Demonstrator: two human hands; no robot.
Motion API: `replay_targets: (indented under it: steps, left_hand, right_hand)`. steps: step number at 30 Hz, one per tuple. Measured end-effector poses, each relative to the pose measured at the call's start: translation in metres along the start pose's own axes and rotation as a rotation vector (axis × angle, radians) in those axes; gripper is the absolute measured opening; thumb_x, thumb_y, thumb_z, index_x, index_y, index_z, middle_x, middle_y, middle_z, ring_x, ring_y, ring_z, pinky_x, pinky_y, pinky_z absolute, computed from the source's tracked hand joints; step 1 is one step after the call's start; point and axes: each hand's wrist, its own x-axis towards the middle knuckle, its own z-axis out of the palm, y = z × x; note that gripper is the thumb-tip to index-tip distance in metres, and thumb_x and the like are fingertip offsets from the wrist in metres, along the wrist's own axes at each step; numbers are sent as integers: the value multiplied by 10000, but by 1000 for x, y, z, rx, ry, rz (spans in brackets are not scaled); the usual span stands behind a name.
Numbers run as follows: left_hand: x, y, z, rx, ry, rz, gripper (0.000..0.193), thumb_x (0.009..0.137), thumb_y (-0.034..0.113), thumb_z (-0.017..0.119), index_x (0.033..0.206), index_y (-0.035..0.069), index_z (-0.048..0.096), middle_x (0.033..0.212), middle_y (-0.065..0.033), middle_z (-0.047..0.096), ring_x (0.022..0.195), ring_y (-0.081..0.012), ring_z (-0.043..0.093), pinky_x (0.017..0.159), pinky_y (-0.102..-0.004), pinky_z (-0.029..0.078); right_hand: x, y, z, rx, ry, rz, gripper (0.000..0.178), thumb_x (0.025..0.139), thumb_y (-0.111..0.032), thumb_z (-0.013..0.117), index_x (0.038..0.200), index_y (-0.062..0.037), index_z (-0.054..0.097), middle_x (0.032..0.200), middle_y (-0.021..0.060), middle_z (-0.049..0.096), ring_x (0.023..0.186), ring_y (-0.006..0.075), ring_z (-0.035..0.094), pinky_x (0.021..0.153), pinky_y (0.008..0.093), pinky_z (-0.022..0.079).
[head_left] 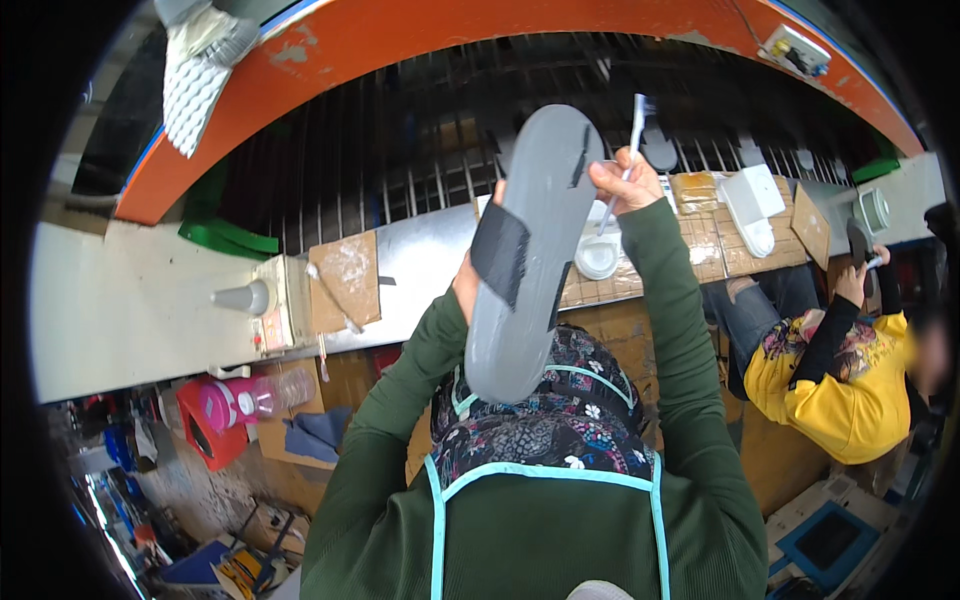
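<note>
One grey shoe sole [530, 250] stood raised above the workbench [130, 300], gripped from behind by the left hand [468, 285]. The right hand [625, 185] pinched one white brush [635, 130] just beside the sole's toe. Gluing seemed under way; the next stroke would need bristles brought onto the sole. One white dish [598, 258] sat below.

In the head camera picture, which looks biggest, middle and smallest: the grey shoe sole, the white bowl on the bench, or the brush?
1. Grey shoe sole, by far the biggest, though it is held up close to the camera.
2. White bowl.
3. Brush: long but very thin, so it covers the least; close to the bowl, so unsure.
</note>
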Motion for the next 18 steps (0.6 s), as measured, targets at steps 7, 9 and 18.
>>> replay_targets:
  steps: [7,9,18]
  left_hand:
    - [-11,32,-16,1010,-52,393,745,549,226,821,1182,-15,511,1139,-193,570,981,-245,598,866,-350,466]
    - [3,36,-25,1088,-79,586,758,467,242,854,1110,-5,540,1030,-167,610,898,-261,619,818,-360,486]
    - [15,33,-31,1244,-152,461,1218,358,446,912,1360,10,374,1302,-218,495,1065,-338,572,913,-380,436]
  right_hand:
    - [-33,0,-14,-1202,142,-907,89,918,-68,553,897,3,504,772,124,615,691,180,612,609,294,481]
    - [-64,-9,-8,-968,-7,-515,298,992,-229,420,886,7,568,763,110,591,658,196,557,586,317,436]
    - [-119,-26,23,-1326,-33,-685,186,782,-225,699,950,-147,681,814,-15,608,742,138,533,718,333,257]
